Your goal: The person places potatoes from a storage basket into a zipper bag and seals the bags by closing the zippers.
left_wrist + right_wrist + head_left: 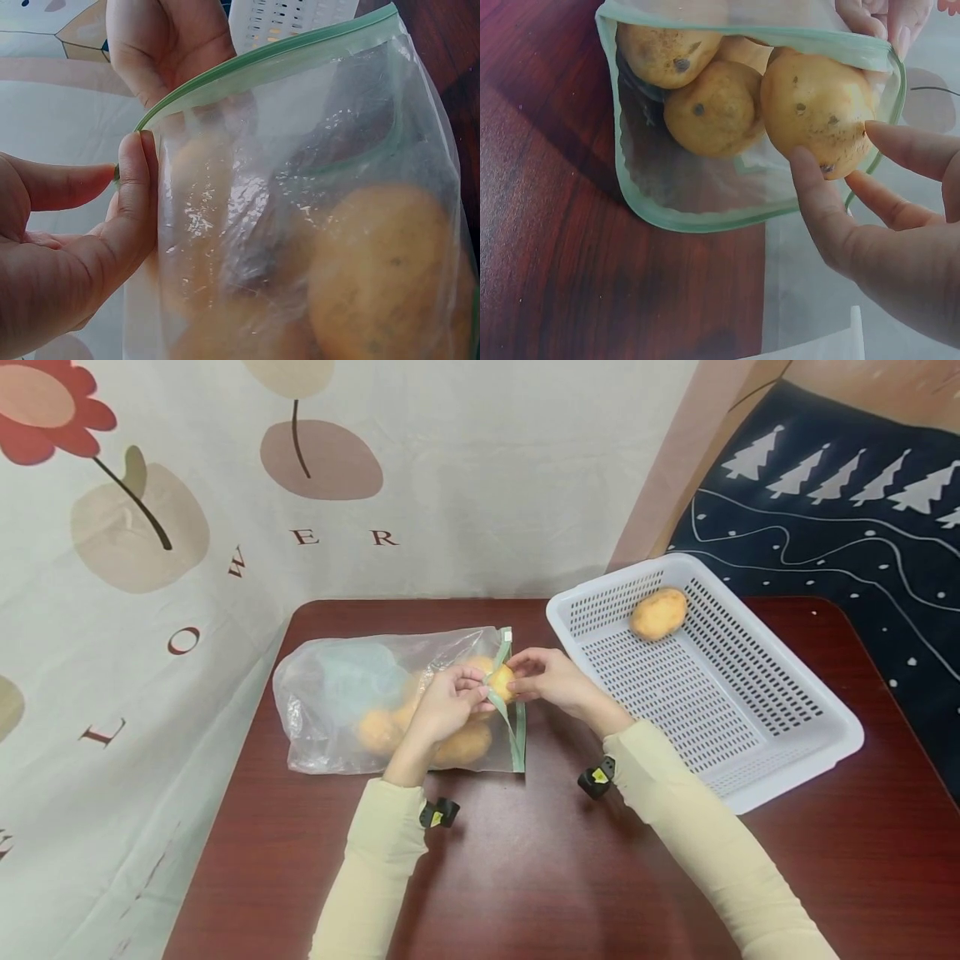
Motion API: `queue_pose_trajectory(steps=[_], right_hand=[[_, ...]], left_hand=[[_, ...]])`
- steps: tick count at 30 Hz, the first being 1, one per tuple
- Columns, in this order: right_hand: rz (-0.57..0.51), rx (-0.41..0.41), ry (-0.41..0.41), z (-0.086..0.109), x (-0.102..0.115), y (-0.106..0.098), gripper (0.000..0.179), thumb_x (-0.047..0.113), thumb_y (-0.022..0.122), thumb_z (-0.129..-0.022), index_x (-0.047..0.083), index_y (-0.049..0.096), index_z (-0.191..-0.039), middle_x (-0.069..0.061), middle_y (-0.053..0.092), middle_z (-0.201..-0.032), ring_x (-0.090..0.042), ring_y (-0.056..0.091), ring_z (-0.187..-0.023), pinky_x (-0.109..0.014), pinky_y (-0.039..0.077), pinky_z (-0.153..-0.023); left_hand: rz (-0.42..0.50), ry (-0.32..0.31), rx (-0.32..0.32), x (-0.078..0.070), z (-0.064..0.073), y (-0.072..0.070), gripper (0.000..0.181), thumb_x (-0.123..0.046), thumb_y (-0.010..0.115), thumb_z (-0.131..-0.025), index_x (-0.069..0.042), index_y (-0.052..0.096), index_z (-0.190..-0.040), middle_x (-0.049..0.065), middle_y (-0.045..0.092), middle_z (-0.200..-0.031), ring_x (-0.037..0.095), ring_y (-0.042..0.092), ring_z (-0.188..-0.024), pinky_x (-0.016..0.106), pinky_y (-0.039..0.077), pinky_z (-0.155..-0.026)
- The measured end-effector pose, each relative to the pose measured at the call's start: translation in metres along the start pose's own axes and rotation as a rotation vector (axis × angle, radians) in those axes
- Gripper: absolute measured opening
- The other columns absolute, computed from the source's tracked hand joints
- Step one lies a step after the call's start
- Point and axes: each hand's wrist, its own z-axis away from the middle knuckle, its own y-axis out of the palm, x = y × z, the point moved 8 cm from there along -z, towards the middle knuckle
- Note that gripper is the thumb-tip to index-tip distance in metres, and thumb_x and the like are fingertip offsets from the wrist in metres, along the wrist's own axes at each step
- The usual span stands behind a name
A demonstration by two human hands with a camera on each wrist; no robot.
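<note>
A clear zip bag with a green zip edge lies on its side, its mouth held open toward the right. Several potatoes are inside, seen partly through the cloudy plastic. My left hand pinches the green edge between thumb and fingers. At the bag's mouth, my right hand holds a potato by its outer end, thumb and fingertips on its skin. Behind it in the right wrist view, another potato sits deeper in the bag.
To the right stands a white plastic basket with slotted walls, one potato in its far end. Bag and basket are on a dark red wooden table. A patterned cloth hangs behind the table.
</note>
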Motion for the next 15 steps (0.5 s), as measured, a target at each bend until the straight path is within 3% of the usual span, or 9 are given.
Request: queue_pose_trajectory(steps=[9, 15], right_hand=[[-0.005, 0.035, -0.03, -0.003, -0.0028, 0.003, 0.031, -0.015, 0.054, -0.078, -0.015, 0.052, -0.109, -0.025, 0.06, -0.096, -0.02, 0.062, -0.079, -0.033, 0.057, -0.078], [-0.046, 0.092, -0.053, -0.0025, -0.0018, 0.0078, 0.029, -0.015, 0.044, -0.082, -0.017, 0.049, -0.111, -0.027, 0.058, -0.1, -0.032, 0.06, -0.089, -0.044, 0.054, -0.084]], left_hand=[[-0.011, 0.021, -0.009, -0.0004, -0.0013, -0.0006, 0.021, 0.01, 0.047, -0.089, 0.016, 0.045, -0.108, 0.017, 0.051, -0.09, 0.011, 0.058, -0.066, 0.024, 0.058, -0.07], [-0.001, 0.018, -0.01, 0.0012, -0.0025, -0.0008, 0.021, 0.01, 0.047, -0.089, 0.017, 0.044, -0.109, 0.016, 0.05, -0.089, 0.011, 0.057, -0.066, 0.024, 0.058, -0.071]])
